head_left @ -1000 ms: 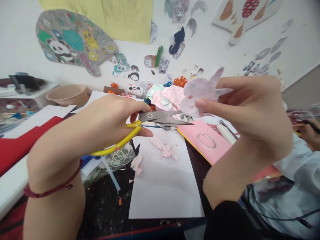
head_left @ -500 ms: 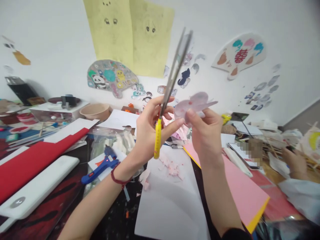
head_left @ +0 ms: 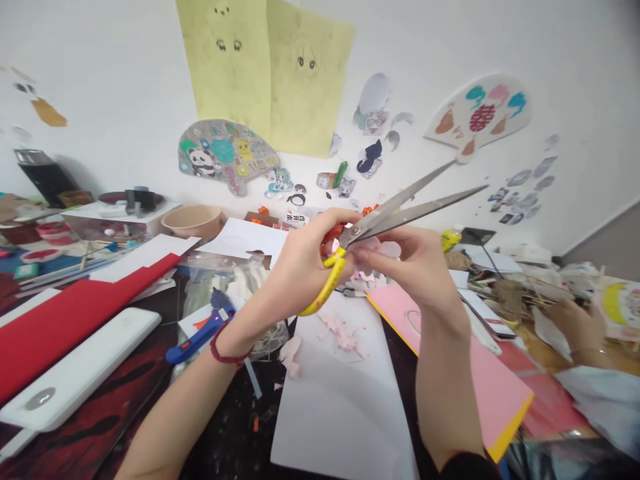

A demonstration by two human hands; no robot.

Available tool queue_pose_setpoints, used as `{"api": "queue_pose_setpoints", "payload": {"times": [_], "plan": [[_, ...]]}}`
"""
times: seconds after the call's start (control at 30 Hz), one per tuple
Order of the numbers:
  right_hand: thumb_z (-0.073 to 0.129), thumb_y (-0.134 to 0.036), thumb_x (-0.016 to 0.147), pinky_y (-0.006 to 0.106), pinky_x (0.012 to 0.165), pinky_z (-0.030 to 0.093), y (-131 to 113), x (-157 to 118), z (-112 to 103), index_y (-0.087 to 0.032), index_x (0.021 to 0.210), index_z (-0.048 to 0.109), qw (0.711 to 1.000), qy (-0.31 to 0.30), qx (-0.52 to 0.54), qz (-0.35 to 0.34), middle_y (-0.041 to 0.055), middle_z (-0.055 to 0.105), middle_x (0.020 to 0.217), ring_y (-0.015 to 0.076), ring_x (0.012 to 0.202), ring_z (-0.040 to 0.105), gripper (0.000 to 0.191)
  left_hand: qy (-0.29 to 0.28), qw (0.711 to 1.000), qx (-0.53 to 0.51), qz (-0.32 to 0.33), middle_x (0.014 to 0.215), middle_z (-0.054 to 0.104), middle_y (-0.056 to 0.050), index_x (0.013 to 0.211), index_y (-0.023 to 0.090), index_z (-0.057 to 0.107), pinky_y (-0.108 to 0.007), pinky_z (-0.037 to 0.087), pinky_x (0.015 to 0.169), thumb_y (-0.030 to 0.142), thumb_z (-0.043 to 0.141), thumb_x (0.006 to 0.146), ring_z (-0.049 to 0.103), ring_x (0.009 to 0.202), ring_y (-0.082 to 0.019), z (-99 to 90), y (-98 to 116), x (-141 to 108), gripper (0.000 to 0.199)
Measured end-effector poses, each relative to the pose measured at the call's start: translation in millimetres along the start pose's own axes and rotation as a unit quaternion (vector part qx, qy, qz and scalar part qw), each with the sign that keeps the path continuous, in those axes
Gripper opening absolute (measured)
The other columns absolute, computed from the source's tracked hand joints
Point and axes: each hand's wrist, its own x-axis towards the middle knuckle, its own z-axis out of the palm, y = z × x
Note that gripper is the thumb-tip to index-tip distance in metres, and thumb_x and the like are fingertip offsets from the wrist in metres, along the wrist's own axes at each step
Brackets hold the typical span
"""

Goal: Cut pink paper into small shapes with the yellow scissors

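Yellow-and-red-handled scissors (head_left: pixel 383 223) are hooked in my left hand (head_left: pixel 305 260), blades parted and pointing to the upper right. My right hand (head_left: pixel 420 263) pinches a pale pink paper petal piece (head_left: pixel 387 249), partly covered by its fingers and the scissors. Both hands meet over the table, fingertips close together, and the left fingertips are largely hidden behind the handles. Below them, pink paper scraps (head_left: pixel 345 333) lie on a white paper sheet (head_left: pixel 345 413). A bigger curled pink scrap (head_left: pixel 290 357) lies at the sheet's left edge.
At left are a blue glue gun (head_left: pixel 203 333), a white paddle-shaped object (head_left: pixel 85 367) and red paper (head_left: pixel 75 307). Pink and yellow sheets (head_left: pixel 480 393) and a phone (head_left: pixel 485 313) lie at right. Farther right, another person's hand (head_left: pixel 575 330) is near thin sticks. A wall stands behind.
The scissors have swung from nearly upright to slanting right, and their blades are wider apart. The pink paper piece has come down between my hands, now mostly covered.
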Motion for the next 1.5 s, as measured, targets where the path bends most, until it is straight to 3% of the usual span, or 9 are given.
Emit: {"api": "queue_pose_setpoints", "payload": {"times": [0.13,0.23,0.4,0.47,0.6,0.8,0.9,1.33,1.5], "plan": [[0.079,-0.019,0.081,0.032,0.078,0.057,0.0,-1.8,3.5,-0.024,0.093,0.083,1.0,-0.012,0.017,0.014,-0.0003,0.08,0.088,0.0187,0.085,0.074,0.014,-0.033,0.998,0.061,0.015,0.093,0.067,0.001,0.119,0.021,0.062,-0.027,0.042,0.069,0.004,0.059,0.075,0.056,0.078,-0.014,1.8,-1.1,-0.2,0.047],[0.078,-0.019,0.082,0.029,0.073,0.056,4.2,0.6,3.9,-0.023,0.089,0.082,0.999,0.015,0.029,0.007,-0.001,0.079,0.083,0.0168,0.079,0.073,0.009,-0.004,0.997,0.078,0.02,0.097,0.068,-0.001,0.119,0.021,0.061,-0.028,0.043,0.07,0.01,0.062,0.082,0.058,0.081,-0.016,2.5,-2.3,0.8,0.038],[0.084,-0.028,0.079,0.026,0.056,0.048,16.9,11.0,1.3,-0.02,0.08,0.079,0.971,0.217,0.08,-0.06,-0.0008,0.073,0.071,0.0113,0.059,0.06,0.009,0.081,0.977,0.191,0.041,0.118,0.067,-0.012,0.132,0.016,0.051,-0.037,0.047,0.083,0.032,0.063,0.095,0.059,0.098,-0.025,3.9,4.9,-2.0,0.042],[0.086,-0.031,0.077,0.026,0.056,0.048,20.1,14.0,0.5,-0.02,0.083,0.079,0.956,0.275,0.089,-0.057,-0.0007,0.073,0.072,0.0114,0.058,0.06,0.015,0.065,0.963,0.247,0.083,0.116,0.067,-0.014,0.131,0.014,0.051,-0.04,0.047,0.084,0.037,0.061,0.098,0.059,0.096,-0.027,7.7,10.8,-5.8,0.041],[0.084,-0.038,0.078,0.027,0.065,0.053,18.1,14.5,-0.2,-0.019,0.083,0.078,0.919,0.371,0.113,-0.07,0.0008,0.074,0.077,0.013,0.068,0.065,0.02,0.018,0.949,0.31,0.062,0.1,0.069,-0.011,0.121,0.015,0.056,-0.037,0.047,0.075,0.041,0.057,0.102,0.063,0.089,-0.028,18.7,19.3,-13.8,0.032],[0.084,-0.035,0.078,0.027,0.07,0.053,9.9,10.9,-2.9,-0.02,0.083,0.075,0.877,0.451,0.127,-0.109,-0.002,0.07,0.076,0.0114,0.07,0.063,0.019,0.022,0.932,0.359,0.038,0.096,0.07,-0.014,0.12,0.011,0.058,-0.04,0.048,0.072,0.044,0.055,0.102,0.068,0.088,-0.033,22.2,17.9,-16.4,0.037],[0.085,-0.033,0.078,0.026,0.067,0.051,7.3,10.2,-2.3,-0.019,0.082,0.075,0.87,0.457,0.128,-0.134,-0.0024,0.069,0.074,0.0106,0.07,0.061,0.018,0.017,0.935,0.351,0.035,0.098,0.071,-0.015,0.123,0.01,0.058,-0.041,0.05,0.072,0.045,0.056,0.102,0.069,0.089,-0.034,20.3,17.3,-16.7,0.041],[0.083,-0.032,0.083,0.029,0.066,0.054,14.8,8.1,10.5,-0.022,0.087,0.076,0.906,0.383,0.067,-0.17,-0.0024,0.07,0.075,0.0115,0.065,0.063,0.013,-0.011,0.958,0.282,-0.052,0.091,0.068,-0.007,0.119,0.015,0.059,-0.035,0.048,0.073,0.042,0.059,0.098,0.067,0.086,-0.026,10.3,30.6,-10.3,0.034],[0.083,-0.032,0.082,0.026,0.059,0.05,9.3,7.8,3.3,-0.022,0.082,0.076,0.934,0.318,0.091,-0.136,-0.0036,0.067,0.069,0.0094,0.059,0.057,0.012,0.055,0.975,0.187,-0.103,0.079,0.066,0.001,0.113,0.022,0.059,-0.03,0.046,0.065,0.045,0.061,0.096,0.063,0.071,-0.018,1.3,27.2,-5.1,0.029]]}}
